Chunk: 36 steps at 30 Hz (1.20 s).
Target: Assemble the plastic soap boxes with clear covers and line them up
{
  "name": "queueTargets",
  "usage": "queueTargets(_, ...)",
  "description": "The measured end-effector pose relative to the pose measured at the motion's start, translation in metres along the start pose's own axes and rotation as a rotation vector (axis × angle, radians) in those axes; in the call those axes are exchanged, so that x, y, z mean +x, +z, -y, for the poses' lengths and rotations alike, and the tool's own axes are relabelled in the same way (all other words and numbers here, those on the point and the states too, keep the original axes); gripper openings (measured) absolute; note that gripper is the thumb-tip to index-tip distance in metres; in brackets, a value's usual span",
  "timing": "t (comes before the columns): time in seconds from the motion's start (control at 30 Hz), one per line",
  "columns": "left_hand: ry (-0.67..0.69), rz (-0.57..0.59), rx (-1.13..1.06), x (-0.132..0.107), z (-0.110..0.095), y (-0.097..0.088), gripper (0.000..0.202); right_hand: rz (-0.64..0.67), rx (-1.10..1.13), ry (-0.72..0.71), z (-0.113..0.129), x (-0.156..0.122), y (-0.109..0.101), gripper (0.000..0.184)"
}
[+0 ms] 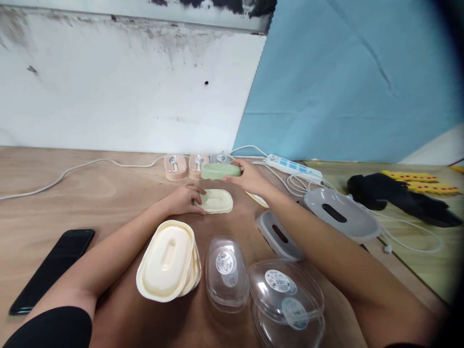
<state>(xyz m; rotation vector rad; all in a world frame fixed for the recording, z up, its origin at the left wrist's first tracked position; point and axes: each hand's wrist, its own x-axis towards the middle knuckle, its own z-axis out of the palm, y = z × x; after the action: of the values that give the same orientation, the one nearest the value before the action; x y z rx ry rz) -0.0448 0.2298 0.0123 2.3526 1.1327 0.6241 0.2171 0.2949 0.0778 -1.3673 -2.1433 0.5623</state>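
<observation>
My right hand (250, 178) grips the right end of a pale green oval box (219, 171), holding it tilted near the back of the table. My left hand (185, 199) has its fingers curled over the left edge of a shallow cream plastic tray (219, 201), just in front of the green box. Closer to me is a stack of similar cream trays (167, 261). Beside it lie clear plastic lids with round labels, one oblong (230, 282) and one wider (300, 302). Part of another cream piece (259, 199) shows under my right wrist.
Two pink boxes with clear lids (175, 168) and a greyish one (220, 158) stand by the wall. A power strip (293, 167) with white cables, slotted grey covers (340, 215), and dark cloth (395, 195) are at right. A phone (52, 270) lies left.
</observation>
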Motion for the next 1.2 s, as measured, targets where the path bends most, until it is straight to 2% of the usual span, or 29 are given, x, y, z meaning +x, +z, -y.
queueTargets(0.17, -0.033, -0.069, -0.115, -0.002, 0.003, -0.003, 0.043, 0.003, 0.116, -0.058, -0.011, -0.004, 0.007, 0.079)
queueTargets(0.27, -0.144, -0.179, -0.179, -0.001, 0.002, -0.012, 0.049, 0.020, 0.168, -0.094, -0.019, -0.009, 0.009, 0.081)
queueTargets(0.33, -0.204, -0.271, -0.261, 0.000, -0.001, -0.021, 0.066, 0.048, 0.206, -0.119, -0.021, -0.012, 0.009, 0.085)
queueTargets(0.4, -0.208, -0.295, -0.339, 0.000, -0.005, -0.028, 0.090, 0.087, 0.231, -0.152, -0.020, -0.015, 0.009, 0.087)
queueTargets(0.47, -0.199, -0.270, -0.365, 0.000, -0.010, -0.032, 0.099, 0.127, 0.236, -0.178, -0.017, -0.018, 0.009, 0.089)
queueTargets(0.6, -0.218, -0.268, -0.314, -0.002, -0.014, -0.032, 0.091, 0.192, 0.219, -0.197, -0.011, -0.024, 0.009, 0.088)
queueTargets(0.9, -0.192, -0.125, -0.182, -0.005, -0.003, -0.028, 0.089, 0.325, 0.091, -0.271, -0.015, -0.030, 0.014, 0.086)
queueTargets(1.03, -0.182, -0.071, -0.209, -0.005, 0.000, -0.026, 0.088, 0.396, 0.125, -0.318, -0.013, -0.032, 0.013, 0.084)
queueTargets(1.2, -0.155, -0.048, -0.234, -0.005, 0.006, -0.021, 0.084, 0.403, 0.098, -0.302, -0.014, -0.032, 0.013, 0.086)
